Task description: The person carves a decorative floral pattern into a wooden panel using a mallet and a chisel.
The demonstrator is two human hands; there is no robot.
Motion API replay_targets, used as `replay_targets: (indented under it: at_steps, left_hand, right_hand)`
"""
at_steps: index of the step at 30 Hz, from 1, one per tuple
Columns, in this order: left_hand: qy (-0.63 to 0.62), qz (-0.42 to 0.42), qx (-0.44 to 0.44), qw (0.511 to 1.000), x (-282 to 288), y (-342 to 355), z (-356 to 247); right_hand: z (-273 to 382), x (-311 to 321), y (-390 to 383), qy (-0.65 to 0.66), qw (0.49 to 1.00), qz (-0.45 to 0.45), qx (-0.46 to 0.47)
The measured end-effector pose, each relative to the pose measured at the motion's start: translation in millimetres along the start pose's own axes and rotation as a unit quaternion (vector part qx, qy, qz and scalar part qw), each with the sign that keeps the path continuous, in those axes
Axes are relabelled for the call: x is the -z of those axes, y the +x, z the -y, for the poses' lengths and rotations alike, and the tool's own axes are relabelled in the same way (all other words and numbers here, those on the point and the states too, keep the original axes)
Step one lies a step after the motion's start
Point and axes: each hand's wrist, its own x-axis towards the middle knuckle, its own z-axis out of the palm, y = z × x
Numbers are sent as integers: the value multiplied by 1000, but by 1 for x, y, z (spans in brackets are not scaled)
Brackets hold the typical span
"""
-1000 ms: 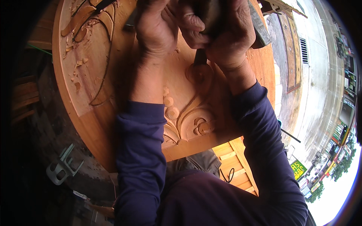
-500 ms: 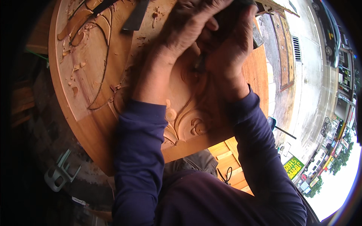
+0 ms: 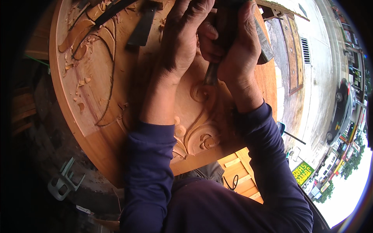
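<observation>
My right hand [image 3: 241, 46] is closed around the thick dark handle of a carving chisel [image 3: 211, 74]. Its metal end points toward me and meets the wood beside a carved scroll. My left hand [image 3: 182, 40] is raised close beside the handle; the upper picture edge cuts off its fingers, so its grip is hidden. Under both hands lies a wooden panel [image 3: 87, 136] with a curved edge, carved in relief with scrolls, leaves and a flower [image 3: 209, 141]. A flat dark tool [image 3: 142, 29] rests on the panel left of my left hand.
Another long dark tool [image 3: 112, 12] and curled wood shavings [image 3: 81, 83] lie on the panel's left part. A grey object [image 3: 265, 46] sits behind my right wrist. A pale green plastic stool [image 3: 66, 180] is at lower left. Right, a car [image 3: 342, 108] is on the street.
My left hand has shifted left and up, away from the right hand. The chisel's metal end shows more plainly. The panel sits slightly lower in view, and outside a car has come further down the street.
</observation>
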Motion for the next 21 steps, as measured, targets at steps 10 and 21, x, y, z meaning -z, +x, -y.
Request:
replay_targets:
  at_steps: [10,21]
  left_hand:
    - [-8,-18,-57,998,-8,-2,0]
    - [33,-5,-176,984,-5,3,24]
  right_hand:
    - [-14,13,10,20,999,23,23]
    - [-28,26,14,52,997,7,50]
